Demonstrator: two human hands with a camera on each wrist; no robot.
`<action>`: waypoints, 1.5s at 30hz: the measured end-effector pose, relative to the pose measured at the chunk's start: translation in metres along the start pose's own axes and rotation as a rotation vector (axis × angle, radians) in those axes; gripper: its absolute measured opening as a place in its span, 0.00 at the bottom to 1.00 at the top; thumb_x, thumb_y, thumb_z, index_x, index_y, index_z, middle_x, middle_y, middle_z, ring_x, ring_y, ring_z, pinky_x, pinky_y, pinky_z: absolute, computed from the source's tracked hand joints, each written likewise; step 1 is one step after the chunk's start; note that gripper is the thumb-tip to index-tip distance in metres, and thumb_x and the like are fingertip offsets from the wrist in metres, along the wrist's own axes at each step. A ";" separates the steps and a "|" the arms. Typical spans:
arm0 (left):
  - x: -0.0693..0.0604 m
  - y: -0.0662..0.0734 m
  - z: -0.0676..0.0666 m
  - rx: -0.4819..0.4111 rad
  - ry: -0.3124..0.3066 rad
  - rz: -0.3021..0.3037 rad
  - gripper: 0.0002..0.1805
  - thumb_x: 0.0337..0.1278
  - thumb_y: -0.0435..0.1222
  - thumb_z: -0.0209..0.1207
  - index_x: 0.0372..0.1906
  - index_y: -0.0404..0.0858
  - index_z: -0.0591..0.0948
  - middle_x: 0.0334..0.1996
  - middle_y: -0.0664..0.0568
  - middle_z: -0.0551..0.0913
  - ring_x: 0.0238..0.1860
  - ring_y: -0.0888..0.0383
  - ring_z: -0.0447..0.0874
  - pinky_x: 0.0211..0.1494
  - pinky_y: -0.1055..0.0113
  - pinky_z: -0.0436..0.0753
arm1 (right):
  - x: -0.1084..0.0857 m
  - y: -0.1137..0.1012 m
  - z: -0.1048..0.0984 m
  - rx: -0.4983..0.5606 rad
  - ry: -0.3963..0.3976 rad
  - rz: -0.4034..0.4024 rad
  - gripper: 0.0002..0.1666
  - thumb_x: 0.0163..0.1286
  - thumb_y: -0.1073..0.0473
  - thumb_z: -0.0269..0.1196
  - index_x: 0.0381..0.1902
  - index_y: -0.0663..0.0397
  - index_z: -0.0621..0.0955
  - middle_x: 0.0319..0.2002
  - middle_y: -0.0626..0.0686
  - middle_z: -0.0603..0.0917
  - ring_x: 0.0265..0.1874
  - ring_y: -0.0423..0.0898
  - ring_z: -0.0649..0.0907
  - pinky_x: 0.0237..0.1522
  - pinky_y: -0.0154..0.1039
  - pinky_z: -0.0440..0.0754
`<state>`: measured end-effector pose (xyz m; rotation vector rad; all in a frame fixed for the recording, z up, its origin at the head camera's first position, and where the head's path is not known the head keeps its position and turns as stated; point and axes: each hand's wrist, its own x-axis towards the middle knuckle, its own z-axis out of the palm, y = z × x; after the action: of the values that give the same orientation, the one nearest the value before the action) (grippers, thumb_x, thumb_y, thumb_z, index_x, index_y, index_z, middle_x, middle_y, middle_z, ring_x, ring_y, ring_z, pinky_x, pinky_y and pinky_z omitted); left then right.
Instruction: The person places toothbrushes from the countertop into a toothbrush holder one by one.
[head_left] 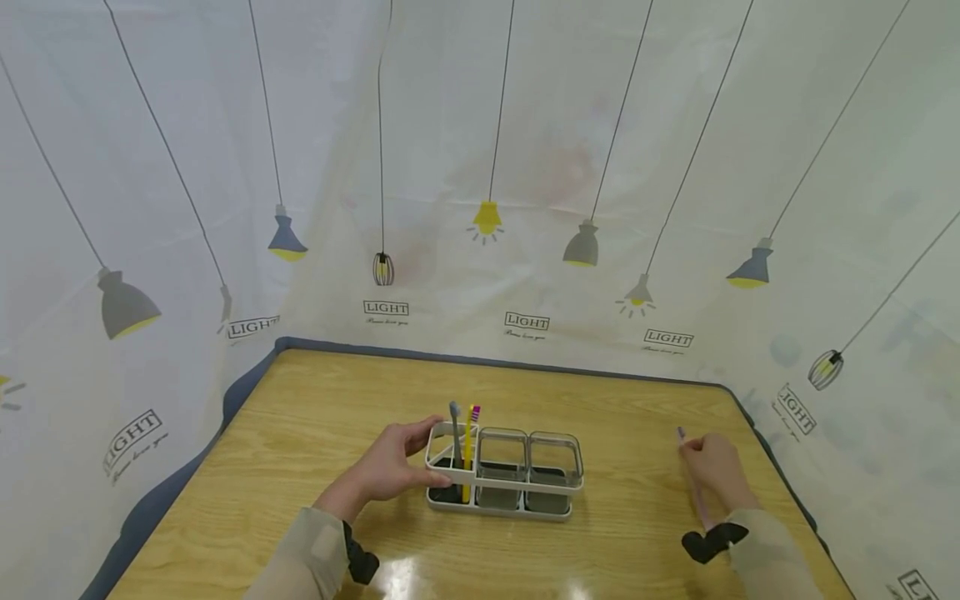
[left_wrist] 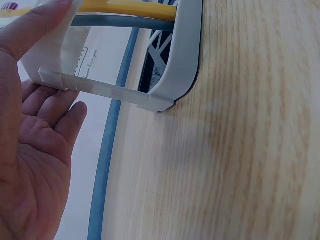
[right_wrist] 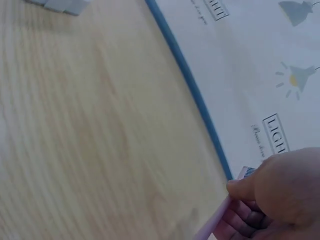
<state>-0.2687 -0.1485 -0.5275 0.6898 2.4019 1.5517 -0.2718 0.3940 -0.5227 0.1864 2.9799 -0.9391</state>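
A white toothbrush holder [head_left: 517, 483] stands on the table, and my left hand [head_left: 393, 461] grips its left end, thumb in front and fingers behind. In that end compartment a grey toothbrush [head_left: 456, 442] and a yellow toothbrush [head_left: 467, 450] stand upright, the yellow one with purple bristles. Two clear cups [head_left: 501, 433] sit in the other compartments. Off to the right, my right hand [head_left: 716, 468] pinches a pale pink toothbrush [right_wrist: 216, 220] close to its bristled head, the handle slanting down toward the wrist. In the left wrist view, the thumb lies over the holder's upper rail [left_wrist: 70, 30].
The wooden table [head_left: 337, 392] has a blue-grey edge [head_left: 465, 360]. Behind it and at both sides hangs a white sheet [head_left: 450, 125] printed with lamps. Each wrist carries a black strap [head_left: 716, 542]. Table surface lies between the holder and my right hand.
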 end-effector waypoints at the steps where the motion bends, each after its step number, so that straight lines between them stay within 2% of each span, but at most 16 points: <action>1: 0.000 0.000 0.000 0.000 0.000 -0.001 0.55 0.51 0.48 0.82 0.81 0.36 0.66 0.79 0.42 0.65 0.75 0.43 0.69 0.76 0.49 0.69 | 0.000 -0.003 -0.003 0.003 0.010 -0.006 0.23 0.78 0.60 0.56 0.49 0.82 0.83 0.46 0.75 0.85 0.44 0.68 0.85 0.45 0.60 0.87; 6: -0.001 0.001 0.000 0.006 -0.001 -0.006 0.56 0.51 0.48 0.82 0.81 0.36 0.65 0.79 0.42 0.65 0.75 0.43 0.69 0.76 0.49 0.70 | -0.002 -0.027 -0.016 0.015 0.090 -0.032 0.22 0.81 0.60 0.56 0.53 0.81 0.81 0.46 0.73 0.85 0.43 0.67 0.85 0.43 0.58 0.87; 12: -0.001 0.002 0.001 0.007 -0.001 -0.001 0.56 0.52 0.48 0.81 0.81 0.35 0.65 0.79 0.42 0.64 0.75 0.42 0.68 0.75 0.49 0.70 | -0.004 -0.051 -0.024 0.033 0.211 -0.096 0.20 0.81 0.61 0.58 0.51 0.79 0.82 0.43 0.71 0.86 0.42 0.66 0.85 0.42 0.59 0.85; 16: 0.000 0.002 0.001 0.007 -0.002 0.004 0.55 0.52 0.48 0.81 0.81 0.35 0.65 0.79 0.42 0.65 0.75 0.43 0.68 0.76 0.49 0.70 | -0.008 -0.064 -0.028 0.060 0.240 -0.112 0.21 0.82 0.59 0.58 0.53 0.77 0.82 0.45 0.71 0.85 0.44 0.66 0.84 0.45 0.61 0.84; 19: 0.000 0.001 0.001 0.006 -0.004 0.004 0.55 0.52 0.48 0.81 0.81 0.35 0.65 0.79 0.42 0.65 0.75 0.43 0.69 0.76 0.49 0.70 | -0.012 -0.075 -0.030 0.078 0.254 -0.115 0.21 0.83 0.57 0.58 0.54 0.75 0.82 0.44 0.69 0.85 0.43 0.63 0.84 0.42 0.55 0.84; 25: 0.000 0.001 0.001 0.005 -0.001 0.002 0.55 0.52 0.48 0.81 0.81 0.36 0.66 0.79 0.42 0.65 0.75 0.43 0.69 0.76 0.50 0.70 | -0.021 -0.102 -0.037 0.110 0.343 -0.161 0.18 0.82 0.57 0.61 0.50 0.71 0.85 0.38 0.61 0.86 0.35 0.53 0.83 0.34 0.39 0.80; 28: 0.000 0.000 0.000 0.001 -0.001 0.004 0.55 0.52 0.48 0.81 0.81 0.36 0.66 0.79 0.42 0.65 0.75 0.44 0.69 0.75 0.50 0.70 | -0.027 -0.117 -0.041 0.152 0.356 -0.179 0.18 0.82 0.57 0.61 0.50 0.70 0.85 0.37 0.60 0.86 0.33 0.50 0.83 0.31 0.34 0.79; 35: 0.001 -0.002 0.001 -0.001 -0.003 0.003 0.54 0.52 0.48 0.81 0.81 0.37 0.66 0.79 0.42 0.65 0.75 0.44 0.69 0.75 0.50 0.70 | -0.040 -0.149 -0.044 0.274 0.387 -0.245 0.16 0.81 0.58 0.63 0.48 0.70 0.85 0.38 0.62 0.87 0.33 0.48 0.84 0.30 0.27 0.80; 41: 0.000 -0.001 0.001 -0.010 -0.001 -0.004 0.55 0.51 0.48 0.81 0.81 0.37 0.67 0.79 0.43 0.65 0.75 0.44 0.68 0.76 0.50 0.70 | -0.048 -0.174 -0.041 0.369 0.408 -0.285 0.12 0.79 0.62 0.65 0.46 0.70 0.86 0.38 0.62 0.88 0.32 0.39 0.84 0.31 0.25 0.81; 45: 0.000 -0.001 0.001 -0.020 -0.003 -0.004 0.55 0.51 0.48 0.82 0.81 0.36 0.66 0.79 0.42 0.65 0.76 0.44 0.68 0.76 0.49 0.69 | -0.053 -0.187 -0.040 0.428 0.397 -0.306 0.12 0.79 0.62 0.66 0.46 0.71 0.85 0.39 0.63 0.87 0.32 0.37 0.84 0.33 0.25 0.83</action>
<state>-0.2686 -0.1483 -0.5286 0.6830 2.3808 1.5692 -0.2399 0.2588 -0.3810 -0.1002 3.1609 -1.7643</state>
